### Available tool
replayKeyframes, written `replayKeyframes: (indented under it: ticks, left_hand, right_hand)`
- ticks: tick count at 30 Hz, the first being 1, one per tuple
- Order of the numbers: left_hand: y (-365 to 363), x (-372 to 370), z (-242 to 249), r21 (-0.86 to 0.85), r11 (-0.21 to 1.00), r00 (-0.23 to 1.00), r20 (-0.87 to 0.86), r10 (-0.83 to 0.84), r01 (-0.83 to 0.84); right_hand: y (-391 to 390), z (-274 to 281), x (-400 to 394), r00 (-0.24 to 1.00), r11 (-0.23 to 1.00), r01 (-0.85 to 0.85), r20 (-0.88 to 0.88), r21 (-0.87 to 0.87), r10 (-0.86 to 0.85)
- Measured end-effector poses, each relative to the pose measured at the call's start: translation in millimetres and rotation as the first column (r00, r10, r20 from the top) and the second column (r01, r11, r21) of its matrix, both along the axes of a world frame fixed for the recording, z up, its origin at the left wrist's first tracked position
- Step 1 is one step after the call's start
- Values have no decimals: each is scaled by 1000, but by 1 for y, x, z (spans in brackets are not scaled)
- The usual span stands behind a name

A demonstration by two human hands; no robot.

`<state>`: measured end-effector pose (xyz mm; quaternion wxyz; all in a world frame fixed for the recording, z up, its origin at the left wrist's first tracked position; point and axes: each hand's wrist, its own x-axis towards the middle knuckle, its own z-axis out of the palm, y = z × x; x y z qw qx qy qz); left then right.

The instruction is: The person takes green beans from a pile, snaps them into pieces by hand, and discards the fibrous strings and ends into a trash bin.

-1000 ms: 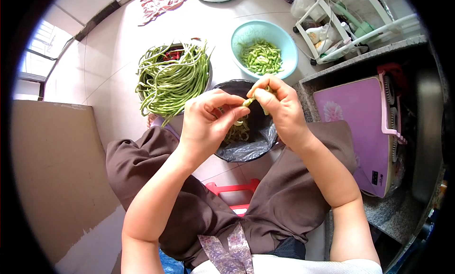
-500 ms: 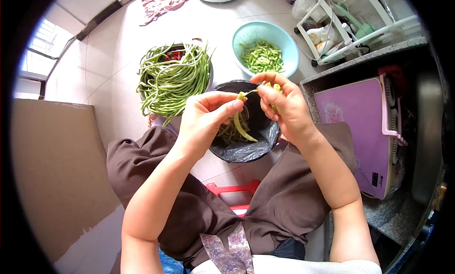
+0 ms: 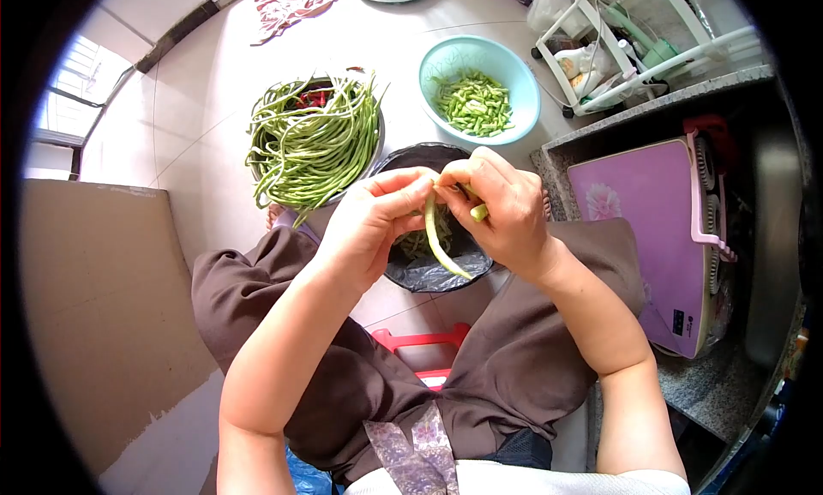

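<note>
My left hand pinches the upper end of a pale green bean, which hangs down with its curved tip free. Against it, my right hand is closed around short bean pieces, and its fingertips touch the bean's top. Both hands are over a bin lined with a black bag, with thin scraps inside. Beyond my left hand, long green beans are heaped in a round container, some red pieces among them. A light blue basin beyond my right hand holds cut bean pieces.
A red stool shows between my knees. On the right are a purple flowered board, a stone ledge and a white rack with bottles. Cardboard stands at the left. A pink cloth lies on the floor.
My right hand has moved left and turned inward, so its fingertips now meet my left hand at the bean's top. The thin strand between the hands is no longer visible.
</note>
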<state>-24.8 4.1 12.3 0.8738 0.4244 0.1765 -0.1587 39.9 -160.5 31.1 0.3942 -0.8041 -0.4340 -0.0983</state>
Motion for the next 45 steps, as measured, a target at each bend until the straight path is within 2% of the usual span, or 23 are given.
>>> replayKeyframes:
  ticks: [2,3,6,8,12,14,16,20,22,24,25,26,29,30,32,33,34,36,37,40,44,45]
  left_hand:
    - [2,1,4,-41,989,990,-45,137,-139]
    - [9,4,2,-39,990,991,5,135,-135]
    - [11,7,6,77,966,968,56,244,-248]
    - [11,7,5,109,959,965,53,258,-263]
    - [12,8,5,176,934,950,58,306,-311]
    - [16,9,2,184,940,958,83,276,-287]
    - [14,10,7,229,902,929,55,365,-367]
    - [20,12,6,240,883,914,61,401,-404]
    - [23,12,4,231,884,913,74,400,-406]
    - [24,12,2,220,910,936,75,344,-352]
    - [22,12,4,241,912,943,74,324,-332]
    - [20,11,4,240,914,945,73,319,-327]
    - [15,10,8,247,950,980,-8,198,-190]
    - [13,10,7,247,951,981,-8,196,-188]
    - [12,8,3,256,965,998,-10,60,-56]
    - [9,7,2,258,966,999,-12,30,-26]
    - [6,7,2,245,969,1000,-20,23,-18]
    - [4,5,-3,212,976,997,-63,-45,57]
    - [1,4,-1,191,980,995,-90,-31,48]
    - [-2,5,1,117,990,989,-132,-59,75]
    - [1,4,2,108,987,987,-124,-105,119]
    - [1,3,-3,53,991,986,-122,-113,121]
  right_hand:
    - [1,0,-1,999,1000,-19,27,6,19]
    - [1,1,-2,998,999,-52,-25,5,52]
    - [1,7,-5,988,996,-90,-124,24,93]
    - [-1,9,-5,960,992,-98,-255,82,116]
    - [-6,16,-3,934,986,-124,-321,113,155]
    - [-9,17,-4,923,985,-122,-352,118,157]
    - [-13,18,-4,881,984,-123,-442,127,167]
    - [-20,16,1,810,973,-136,-544,188,218]
    - [-23,16,5,791,981,-150,-580,120,192]
    - [-24,8,7,829,950,-230,-554,-209,78]
    - [-25,-2,7,893,900,-248,-444,-358,70]
    - [-28,-12,5,927,855,-279,-355,-436,121]
    - [-31,-34,-5,985,837,-135,-165,-530,54]
    - [-28,-31,-4,985,837,-133,-165,-530,52]
    - [-21,-19,-2,986,864,-129,-157,-486,59]
    - [-18,-17,-2,988,920,-150,-98,-363,122]
    - [-15,-12,-3,987,920,-151,-99,-363,123]
    - [-10,-2,-4,984,957,-176,-21,-230,176]
    - [-8,-1,-5,981,953,-166,57,-253,185]
    - [-8,-11,-3,965,948,-214,97,-234,242]
    - [-8,-8,-3,951,942,-217,164,-256,264]
    - [-8,-9,-3,951,942,-215,163,-257,262]
